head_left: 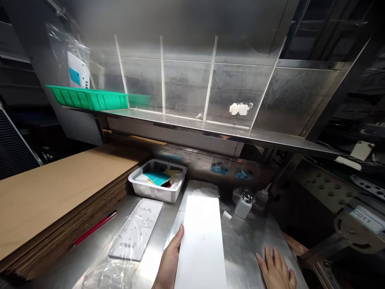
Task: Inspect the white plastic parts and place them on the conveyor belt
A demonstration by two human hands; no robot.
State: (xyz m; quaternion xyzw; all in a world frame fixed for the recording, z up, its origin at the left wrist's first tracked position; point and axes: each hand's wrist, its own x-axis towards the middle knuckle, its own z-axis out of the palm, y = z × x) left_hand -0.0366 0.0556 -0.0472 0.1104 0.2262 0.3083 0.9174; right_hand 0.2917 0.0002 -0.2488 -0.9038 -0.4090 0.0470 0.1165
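A long white flat panel (pixel 202 241) rises from the bottom middle of the view, tilted up above the metal bench. My left hand (pixel 169 261) grips its left edge, thumb along the side; the other fingers are hidden behind it. At the lower right, my right hand (pixel 276 268) lies flat on the bench with fingers spread and nothing in it. To the left of the panel is a bagged grey flat piece with small dark marks (pixel 136 230). A small white block (pixel 227 215) sits right of the panel, beside a white bottle with a metal cap (pixel 244 205).
A grey bin (pixel 156 194) holds teal and yellow sheets. Stacked brown boards (pixel 66 184) flank the left, with a red pen (pixel 94 228) nearby. A clear squeeze bottle (pixel 261 197) stands at right. Overhead, a metal shelf (pixel 180 125) carries a green tray (pixel 90 99).
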